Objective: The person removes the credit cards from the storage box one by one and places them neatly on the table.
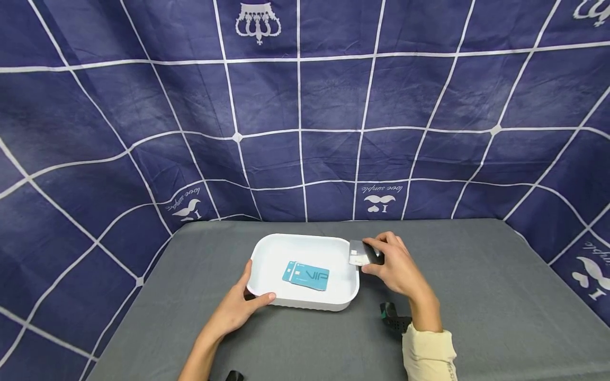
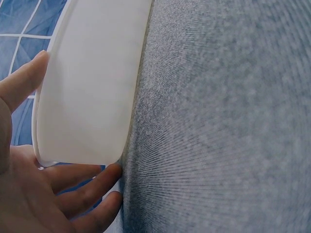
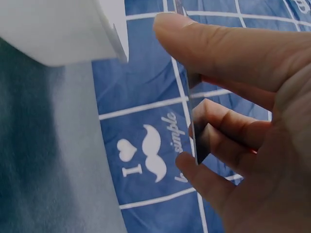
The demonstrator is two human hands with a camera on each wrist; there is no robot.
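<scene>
A white tray (image 1: pixel 274 254) with rounded corners sits on the grey surface. Inside it lie two overlapping light-blue cards (image 1: pixel 310 276), the upper one printed "VIP". My left hand (image 1: pixel 234 306) holds the tray's near left corner, thumb at the near rim and fingers around the left end. In the left wrist view, the fingertips touch the tray's end wall (image 2: pixel 87 97) low down. At the tray's right rim, my right hand (image 1: pixel 393 263) pinches a grey-and-black card (image 1: pixel 358 253) between thumb and fingers. That card appears nearly edge-on in the right wrist view.
A grey cloth-covered table (image 1: pixel 476 296) spreads around the tray. Behind it hangs a dark blue curtain (image 1: pixel 333 106) with white grid lines. A black strap (image 1: pixel 395 320) is on the right wrist, and a small black object (image 1: pixel 234 375) shows at the bottom edge.
</scene>
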